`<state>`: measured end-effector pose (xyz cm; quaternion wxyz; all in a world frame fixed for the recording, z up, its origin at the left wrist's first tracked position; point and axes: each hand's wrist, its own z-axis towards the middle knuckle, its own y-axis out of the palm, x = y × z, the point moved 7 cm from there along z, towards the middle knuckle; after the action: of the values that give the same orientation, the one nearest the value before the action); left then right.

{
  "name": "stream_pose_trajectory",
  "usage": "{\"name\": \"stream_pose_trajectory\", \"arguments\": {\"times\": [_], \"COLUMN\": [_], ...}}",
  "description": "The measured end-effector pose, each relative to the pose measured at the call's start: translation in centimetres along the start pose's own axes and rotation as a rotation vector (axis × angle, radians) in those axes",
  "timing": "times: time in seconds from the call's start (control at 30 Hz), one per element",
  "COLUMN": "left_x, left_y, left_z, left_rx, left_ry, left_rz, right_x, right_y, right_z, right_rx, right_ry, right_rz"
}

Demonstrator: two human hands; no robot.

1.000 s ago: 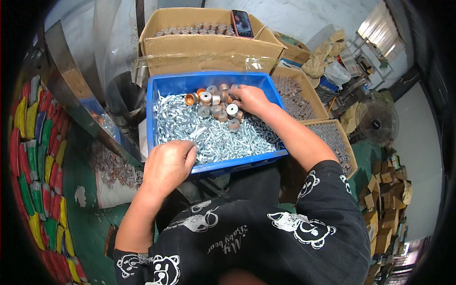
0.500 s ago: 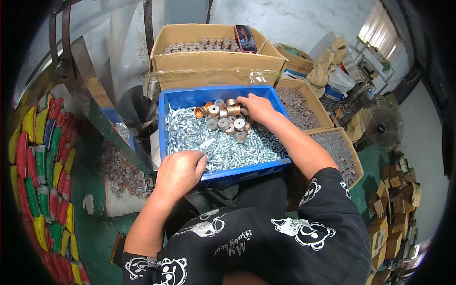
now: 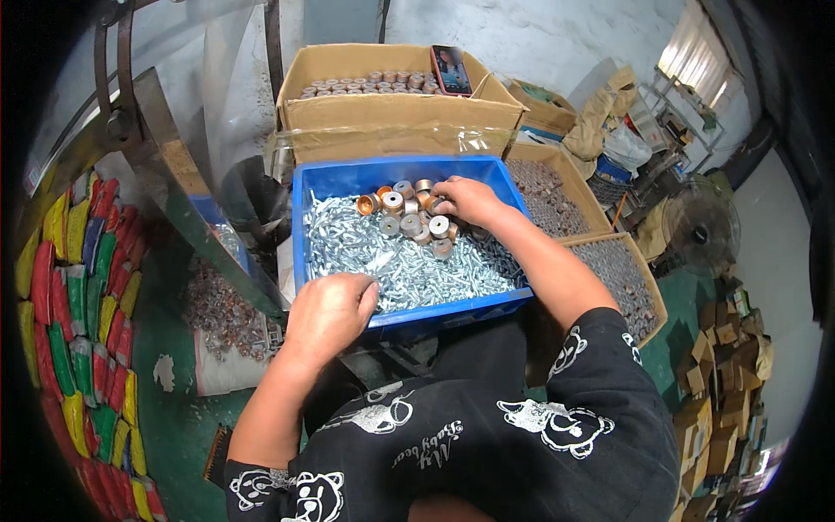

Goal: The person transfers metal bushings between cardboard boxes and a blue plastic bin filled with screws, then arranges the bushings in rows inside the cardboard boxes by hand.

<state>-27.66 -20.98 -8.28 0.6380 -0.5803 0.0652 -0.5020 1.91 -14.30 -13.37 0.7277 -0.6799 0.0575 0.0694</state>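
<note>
A blue plastic bin (image 3: 417, 313) stands in front of me, filled with loose silvery screws (image 3: 383, 252). On top of them, toward the far middle, lies a heap of short metal cylinders (image 3: 410, 224) with holes in their ends, some grey and some copper-coloured. My right hand (image 3: 474, 202) reaches over the bin's right side, its fingers closed at the right edge of the heap around a cylinder that they partly cover. At the near left rim, my left hand (image 3: 332, 309) is curled with thumb against fingers; whatever it holds is hidden.
Behind the bin is a cardboard box (image 3: 391, 113) with rows of cylinders and a phone (image 3: 451, 71) on its edge. Two more filled boxes (image 3: 648, 291) stand at the right, near a fan (image 3: 698, 233). Colourful packets (image 3: 78, 322) are stacked at far left, beside a curved metal guard (image 3: 187, 204).
The fingers of my right hand have shifted slightly down and closer onto the cylinders. My left hand stays at the near left rim.
</note>
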Motion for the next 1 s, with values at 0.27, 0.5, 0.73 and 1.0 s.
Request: {"name": "stream_pose_trajectory", "arguments": {"times": [0.27, 0.5, 0.73, 1.0], "left_x": [-1.2, -0.7, -0.9, -0.3], "left_y": [0.7, 0.7, 0.7, 0.4], "left_z": [0.0, 0.0, -0.2, 0.1], "left_rx": [-0.064, -0.066, -0.028, -0.018], "left_ry": [-0.055, -0.042, -0.031, -0.024], "left_rz": [0.041, 0.081, 0.051, 0.068], "right_x": [-9.7, -23.3, -18.4, -1.7], "right_y": [-4.3, -2.6, -5.0, -0.8], "right_z": [2.9, 13.7, 6.3, -10.8], "right_rx": [-0.161, -0.084, 0.112, -0.233], "right_ry": [0.027, -0.028, -0.371, -0.178], "right_rz": [0.864, 1.009, 0.593, 0.176]}}
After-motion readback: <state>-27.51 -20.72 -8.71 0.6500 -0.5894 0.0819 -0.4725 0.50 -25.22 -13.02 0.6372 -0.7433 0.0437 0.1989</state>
